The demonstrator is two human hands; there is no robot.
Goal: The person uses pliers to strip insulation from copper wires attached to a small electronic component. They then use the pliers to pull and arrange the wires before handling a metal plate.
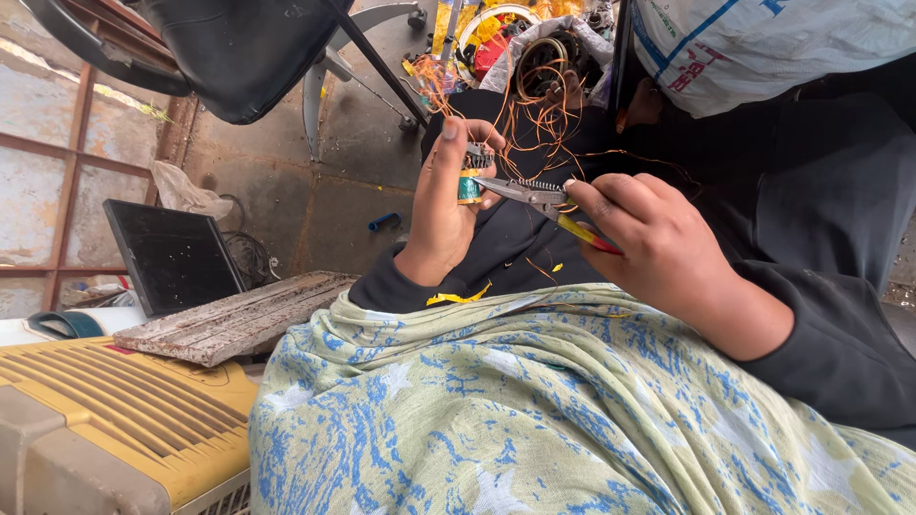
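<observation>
Copper wire point(534, 124) runs in loose strands from the small wound coil part point(470, 181) toward 1 o'clock, where a tangled pile lies. Left hand point(448, 205) is closed around the coil part; right hand point(649, 238) grips the pliers point(534, 194) — their tip touches the part at its 3 o'clock side. Much wire looks already pulled out, though some winding seems to remain inside.

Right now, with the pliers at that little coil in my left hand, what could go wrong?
1. The pliers' pointed tips sit right beside the left hand's fingers on the small wound part; a slip could jab them.
2. Loose copper wire loops around both the part and the tool, so a pull might snag or snap thin strands.
3. The right hand grips the handles far back, which probably gives less control at the tips.
</observation>
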